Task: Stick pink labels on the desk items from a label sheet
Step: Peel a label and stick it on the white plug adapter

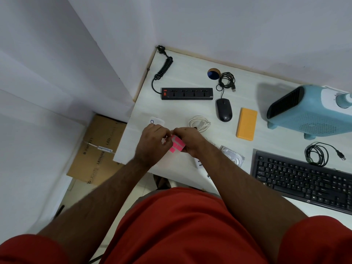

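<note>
Label sheet (177,146): pinched in right hand (190,142) — steadied for peeling.
Left hand (153,142): fingertips pinched at sheet edge — probably lifting one label.

Label sheet (177,146): bright pink, cut into rectangular labels, tilted, held above the desk's near-left edge between both hands.
Sheet state: partly hidden by fingers; white backing showed at its left edge.
Sheet position: just in front of a small white device (156,121).
</note>
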`<state>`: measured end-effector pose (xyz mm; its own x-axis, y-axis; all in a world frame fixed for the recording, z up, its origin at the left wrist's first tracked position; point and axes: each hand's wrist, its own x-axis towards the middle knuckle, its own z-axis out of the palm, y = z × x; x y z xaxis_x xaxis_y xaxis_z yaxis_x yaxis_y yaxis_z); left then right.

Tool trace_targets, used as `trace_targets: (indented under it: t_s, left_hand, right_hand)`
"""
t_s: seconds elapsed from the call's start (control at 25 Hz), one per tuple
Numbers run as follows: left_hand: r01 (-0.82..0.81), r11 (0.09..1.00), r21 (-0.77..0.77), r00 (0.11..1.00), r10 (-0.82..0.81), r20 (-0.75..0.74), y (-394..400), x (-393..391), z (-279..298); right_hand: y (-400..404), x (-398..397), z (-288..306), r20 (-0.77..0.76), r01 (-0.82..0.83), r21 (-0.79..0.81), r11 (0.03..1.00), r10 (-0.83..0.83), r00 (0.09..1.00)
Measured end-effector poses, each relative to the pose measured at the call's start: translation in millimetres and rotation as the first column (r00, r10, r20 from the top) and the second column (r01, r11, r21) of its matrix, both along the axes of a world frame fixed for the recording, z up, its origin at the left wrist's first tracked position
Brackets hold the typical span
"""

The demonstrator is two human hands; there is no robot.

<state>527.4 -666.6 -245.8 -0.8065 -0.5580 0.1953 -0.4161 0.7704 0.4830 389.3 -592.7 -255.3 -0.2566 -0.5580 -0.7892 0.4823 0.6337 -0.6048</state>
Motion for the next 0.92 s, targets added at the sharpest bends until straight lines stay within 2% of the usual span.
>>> trace_targets:
  t_s: [0.32, 0.44, 0.52, 0.64, 0.76, 0.92]
  left_hand:
    - [-0.127, 0.964, 0.235, 0.990, 0.138, -0.031, 1, 1, 1]
    - [-0.267, 0.839, 0.474, 0.954, 0.298, 0.010, -2, 3, 3]
    - [-0.347, 0.754, 0.558, 0.927, 0.365, 0.084, -10, 7, -1]
    - [-0.412, 0.713, 0.567, 0.907, 0.383, 0.178, -25, 19, -12]
    - [-0.440, 0.711, 0.548, 0.898, 0.351, 0.266, -43, 28, -26]
    - [-0.423, 0.736, 0.529, 0.903, 0.297, 0.310, -66, 26, -47]
  right_hand:
    - [-4, 0, 2, -0.128, 0.034, -0.027, 0.999, -0.038, 0.991]
    - [-1, 1, -4, -0.221, -0.002, -0.044, 0.999, -0.008, 0.975]
    - [0, 4, -10, -0.320, -0.050, -0.043, 0.998, 0.034, 0.947]
    - [-1, 10, -23, -0.456, -0.109, -0.012, 0.994, 0.092, 0.885]
    - [-4, 19, -36, -0.479, -0.134, 0.026, 0.991, 0.130, 0.868]
    - [-10, 33, -43, -0.502, -0.154, 0.059, 0.986, 0.162, 0.849]
